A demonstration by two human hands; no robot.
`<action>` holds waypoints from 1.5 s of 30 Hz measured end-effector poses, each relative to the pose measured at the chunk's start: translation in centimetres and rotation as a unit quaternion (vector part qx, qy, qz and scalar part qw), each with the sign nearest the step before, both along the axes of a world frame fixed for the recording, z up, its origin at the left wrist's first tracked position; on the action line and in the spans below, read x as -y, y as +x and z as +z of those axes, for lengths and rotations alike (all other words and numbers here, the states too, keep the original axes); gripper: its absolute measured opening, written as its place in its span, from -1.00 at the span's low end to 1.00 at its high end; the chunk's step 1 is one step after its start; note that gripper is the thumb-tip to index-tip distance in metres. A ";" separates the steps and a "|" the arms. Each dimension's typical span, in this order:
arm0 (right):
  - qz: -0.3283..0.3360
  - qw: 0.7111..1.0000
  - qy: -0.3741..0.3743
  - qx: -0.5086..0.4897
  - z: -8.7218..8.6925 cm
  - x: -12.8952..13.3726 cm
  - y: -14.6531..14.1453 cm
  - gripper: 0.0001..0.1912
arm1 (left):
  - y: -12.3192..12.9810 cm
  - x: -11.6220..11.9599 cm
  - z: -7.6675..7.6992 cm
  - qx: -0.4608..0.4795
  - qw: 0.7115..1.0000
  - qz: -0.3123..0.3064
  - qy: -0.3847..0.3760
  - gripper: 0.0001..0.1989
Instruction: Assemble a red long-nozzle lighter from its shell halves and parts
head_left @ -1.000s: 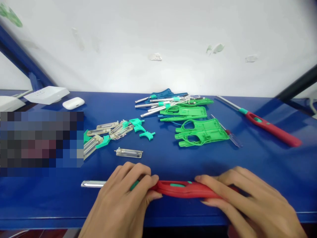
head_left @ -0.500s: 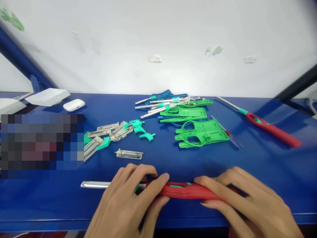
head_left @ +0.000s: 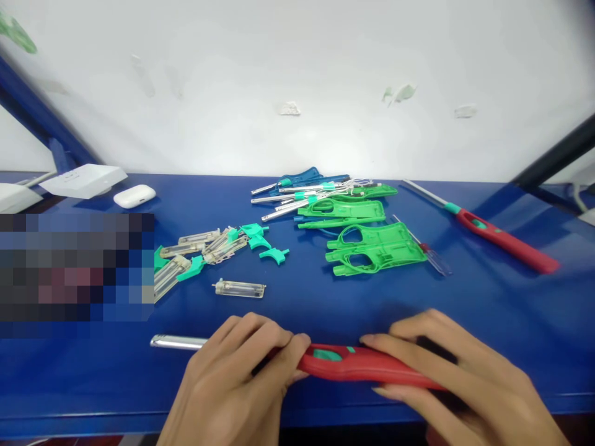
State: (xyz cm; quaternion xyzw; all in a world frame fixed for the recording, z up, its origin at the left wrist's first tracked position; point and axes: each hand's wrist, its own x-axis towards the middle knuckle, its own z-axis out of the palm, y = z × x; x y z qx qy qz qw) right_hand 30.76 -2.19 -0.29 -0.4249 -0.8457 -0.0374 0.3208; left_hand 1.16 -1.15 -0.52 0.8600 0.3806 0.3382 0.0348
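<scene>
A red long-nozzle lighter (head_left: 367, 364) lies crosswise in front of me, its metal tube pointing left. My left hand (head_left: 235, 378) is closed around the front of the red body and the base of the tube, hiding that part. At the other end, my right hand (head_left: 478, 378) grips the handle between thumb and fingers. A green trigger and a small green button show between the hands. Just beyond my left hand lies a clear fuel tank (head_left: 240, 289).
Clear tanks (head_left: 225, 248) and green triggers (head_left: 274, 254) are heaped left of centre. Green half-shells (head_left: 390, 244) lie beyond, beside a screwdriver (head_left: 437, 261). Metal tubes (head_left: 283, 214) are piled further back. Another red lighter (head_left: 506, 244) rests at right. A white earbud case (head_left: 134, 196) sits at left.
The lighter's handle end has tipped slightly toward me, and its trigger side shows more. My left fingers have drawn closer together around the front of the body.
</scene>
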 end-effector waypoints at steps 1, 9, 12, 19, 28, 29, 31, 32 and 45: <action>0.008 1.000 -0.013 -0.005 0.0 0.1 0.0 -0.75 | 0.0 0.0 0.0 0.002 1.000 0.001 0.004 -0.70; 0.027 0.999 -0.033 -0.008 -0.9 0.6 0.3 -0.71 | 0.1 -0.1 0.1 0.008 1.000 0.005 -0.003 -0.66; 0.029 0.999 -0.033 -0.012 -0.9 0.5 0.3 -0.70 | 0.2 -0.2 -0.1 0.008 1.000 0.002 0.003 -0.61; -0.067 0.997 -0.021 -0.017 -0.6 0.1 -0.2 -0.73 | 0.0 -0.7 -0.5 -0.037 0.996 0.027 0.070 -0.60; -0.139 0.976 -0.109 -0.125 -0.6 0.3 0.3 -0.68 | -0.3 -0.7 -0.5 -0.048 0.992 0.034 0.113 -0.59; -0.142 0.974 -0.110 -0.139 -0.5 0.3 0.2 -0.66 | -0.2 -0.6 -0.6 -0.048 0.992 0.036 0.110 -0.61; -0.146 0.970 -0.101 -0.169 -0.6 0.2 0.2 -0.66 | -0.1 -0.6 -0.8 -0.045 0.992 0.051 0.106 -0.64; -0.145 0.967 -0.100 -0.183 -0.6 0.2 0.1 -0.66 | 0.1 -0.5 -0.9 -0.044 0.991 0.057 0.109 -0.63; -0.050 0.991 -0.066 -0.108 0.6 -0.1 -0.4 -0.80 | 0.3 -0.2 -1.1 -0.015 0.994 0.063 0.086 -0.61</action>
